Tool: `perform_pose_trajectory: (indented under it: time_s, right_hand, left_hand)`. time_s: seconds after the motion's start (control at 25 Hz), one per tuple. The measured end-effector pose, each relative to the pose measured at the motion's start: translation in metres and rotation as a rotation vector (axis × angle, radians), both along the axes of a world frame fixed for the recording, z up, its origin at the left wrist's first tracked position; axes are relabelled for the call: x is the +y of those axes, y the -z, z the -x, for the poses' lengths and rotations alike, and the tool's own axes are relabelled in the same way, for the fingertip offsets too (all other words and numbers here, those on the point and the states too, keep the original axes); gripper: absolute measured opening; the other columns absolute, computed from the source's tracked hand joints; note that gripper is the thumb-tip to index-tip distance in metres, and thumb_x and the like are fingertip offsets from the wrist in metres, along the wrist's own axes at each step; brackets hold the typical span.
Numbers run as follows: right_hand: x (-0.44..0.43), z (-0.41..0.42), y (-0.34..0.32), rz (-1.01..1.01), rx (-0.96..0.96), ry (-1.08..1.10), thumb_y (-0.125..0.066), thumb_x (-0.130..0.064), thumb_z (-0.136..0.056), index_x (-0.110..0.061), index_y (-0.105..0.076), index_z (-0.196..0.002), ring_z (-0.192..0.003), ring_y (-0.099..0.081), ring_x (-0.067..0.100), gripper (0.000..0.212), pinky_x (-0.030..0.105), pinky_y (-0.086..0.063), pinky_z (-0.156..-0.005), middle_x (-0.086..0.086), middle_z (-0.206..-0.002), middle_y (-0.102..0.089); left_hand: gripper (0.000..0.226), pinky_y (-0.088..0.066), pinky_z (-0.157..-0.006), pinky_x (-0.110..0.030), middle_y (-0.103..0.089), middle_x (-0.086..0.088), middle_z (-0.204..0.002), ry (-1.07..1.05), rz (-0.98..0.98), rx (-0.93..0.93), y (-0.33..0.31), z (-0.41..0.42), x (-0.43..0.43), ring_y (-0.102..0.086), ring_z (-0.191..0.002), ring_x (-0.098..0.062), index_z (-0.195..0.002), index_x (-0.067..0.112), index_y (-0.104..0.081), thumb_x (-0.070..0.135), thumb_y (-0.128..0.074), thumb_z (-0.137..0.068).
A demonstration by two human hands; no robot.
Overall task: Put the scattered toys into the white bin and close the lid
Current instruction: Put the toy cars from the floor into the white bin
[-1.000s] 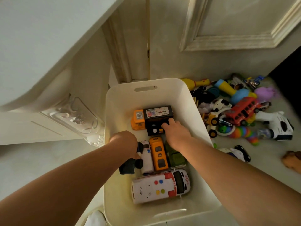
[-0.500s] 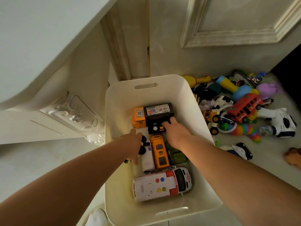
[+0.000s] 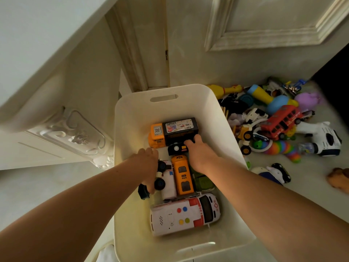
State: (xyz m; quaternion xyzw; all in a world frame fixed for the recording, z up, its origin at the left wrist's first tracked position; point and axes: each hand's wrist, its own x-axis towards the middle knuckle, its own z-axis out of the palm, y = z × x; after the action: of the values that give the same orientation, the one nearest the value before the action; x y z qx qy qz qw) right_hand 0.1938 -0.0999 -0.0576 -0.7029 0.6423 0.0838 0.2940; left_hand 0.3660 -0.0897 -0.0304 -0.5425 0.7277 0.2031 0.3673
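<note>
two hands in the white bin (image 3: 132, 114): left hand (image 3: 149, 167) grips a white big-wheeled truck (image 3: 168, 180) by the left wall; right hand (image 3: 202, 154) lies over a black toy (image 3: 176, 149), fingertips on the orange-and-black lorry (image 3: 170, 129) at the far end, grip unclear. toy ambulance (image 3: 185, 214) at the near end. toy heap (image 3: 251, 118) on the floor off the right edge.

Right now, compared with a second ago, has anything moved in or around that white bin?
The left hand shifted a little further over the black-wheeled toy truck, still holding it beside the white car. The right hand stayed on the small black toy. Other toys in the white bin and the pile of toys on the floor look unchanged.
</note>
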Motion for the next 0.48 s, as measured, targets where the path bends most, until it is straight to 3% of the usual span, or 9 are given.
perform_pose_trajectory:
  time_s: [0.08,0.16,0.24,0.32,0.4,0.48]
  right_hand:
    - [0.001,-0.001,0.0,0.017,0.012,-0.005,-0.047,0.002,-0.09,-0.018,-0.032,-0.143,-0.109,-0.053,0.029,0.059,0.037,-0.051,-0.091,0.012,-0.142,-0.026]
    - [0.002,-0.002,0.0,0.053,0.018,0.002,-0.045,0.003,-0.091,-0.016,-0.036,-0.141,-0.104,-0.056,0.027,0.054,0.036,-0.053,-0.086,0.012,-0.138,-0.031]
    - [0.001,-0.001,-0.001,0.103,0.045,0.036,-0.046,0.003,-0.092,-0.012,-0.041,-0.133,-0.099,-0.057,0.025,0.044,0.033,-0.052,-0.08,0.011,-0.132,-0.036]
    - [0.0,0.002,-0.003,0.139,0.086,0.09,-0.048,0.002,-0.092,-0.009,-0.045,-0.127,-0.098,-0.058,0.024,0.037,0.033,-0.051,-0.081,0.012,-0.129,-0.04]
    - [-0.002,0.004,-0.001,0.126,0.108,0.105,-0.05,0.002,-0.091,-0.008,-0.045,-0.126,-0.099,-0.06,0.025,0.037,0.032,-0.052,-0.083,0.013,-0.129,-0.041]
    - [0.0,0.002,0.0,0.09,0.081,0.117,-0.048,0.002,-0.092,-0.008,-0.043,-0.127,-0.101,-0.06,0.026,0.037,0.032,-0.053,-0.083,0.013,-0.128,-0.042]
  left_hand:
    - [0.095,-0.05,-0.075,-0.03,-0.054,-0.008,-0.116,-0.122,-0.076,0.084,0.005,0.002,0.003,-0.057,-0.103,-0.024,-0.131,0.012,-0.026,0.032,-0.087,-0.061]
    - [0.095,-0.05,-0.082,-0.033,-0.051,-0.008,-0.119,-0.15,-0.068,0.081,0.003,0.003,0.002,-0.053,-0.107,-0.025,-0.131,0.013,-0.028,0.036,-0.087,-0.059]
    - [0.088,-0.049,-0.089,-0.037,-0.046,-0.007,-0.121,-0.111,0.051,0.014,-0.004,0.001,-0.005,-0.045,-0.112,-0.025,-0.129,0.015,-0.037,0.045,-0.084,-0.06]
    - [0.07,-0.048,-0.087,-0.035,-0.044,-0.008,-0.115,-0.176,0.212,0.022,-0.01,-0.003,-0.018,-0.046,-0.108,-0.025,-0.123,0.014,-0.045,0.047,-0.077,-0.069]
    - [0.051,-0.046,-0.083,-0.034,-0.044,-0.011,-0.115,-0.339,0.325,0.125,-0.011,-0.005,-0.03,-0.05,-0.107,-0.027,-0.123,0.01,-0.046,0.036,-0.067,-0.084]
    - [0.046,-0.044,-0.082,-0.036,-0.044,-0.011,-0.12,-0.331,0.425,0.14,-0.005,-0.002,-0.032,-0.05,-0.107,-0.028,-0.126,0.012,-0.043,0.024,-0.065,-0.087]
